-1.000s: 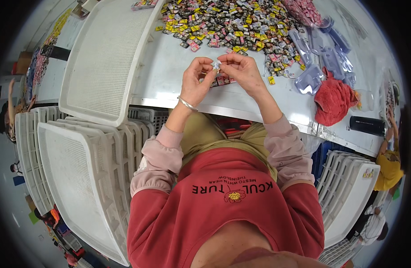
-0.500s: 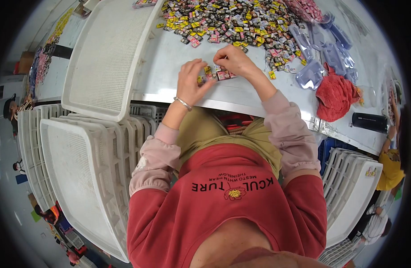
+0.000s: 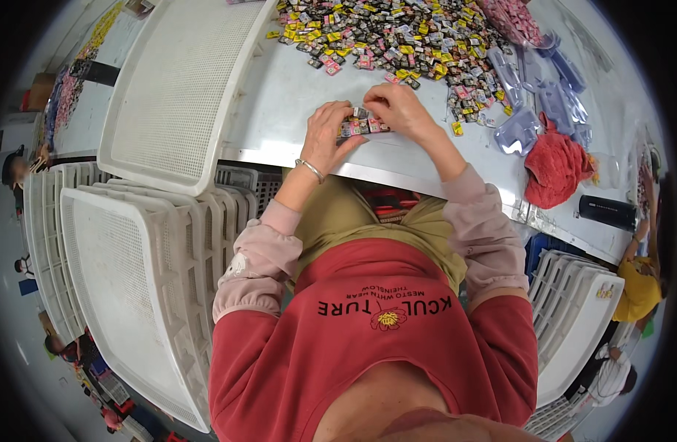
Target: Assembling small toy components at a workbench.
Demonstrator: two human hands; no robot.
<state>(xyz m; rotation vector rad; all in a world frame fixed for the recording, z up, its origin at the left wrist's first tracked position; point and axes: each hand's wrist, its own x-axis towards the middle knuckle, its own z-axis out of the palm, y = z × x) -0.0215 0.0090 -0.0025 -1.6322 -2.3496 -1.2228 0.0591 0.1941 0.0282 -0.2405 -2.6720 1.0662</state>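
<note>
Near the front edge of the table, a short block of small square pieces (image 3: 362,127) in black, pink and white lies between my two hands. My left hand (image 3: 326,136) wraps the block's left end, fingers bent over its far side and thumb stretched along its near side. At the upper right of the block, my right hand (image 3: 402,109) is bent in a pinch, its fingertips touching or just above the pieces. Whatever sits between those fingertips is hidden. Beyond my hands spreads a big loose heap of like pieces (image 3: 397,40), black, yellow, pink and white.
A white mesh tray (image 3: 180,88) rests on the table at left, with stacked trays (image 3: 106,272) below. More trays (image 3: 574,317) stand at right. Clear plastic scoops (image 3: 519,132), a red cloth (image 3: 558,166), a black cylinder (image 3: 607,211) and a bag of pink pieces (image 3: 511,22) line the right side.
My left hand has shifted right and drawn in around the block, its fingers now closer to the right hand. The right hand stays pinched and has moved slightly right and nearer. The view has shifted a little.
</note>
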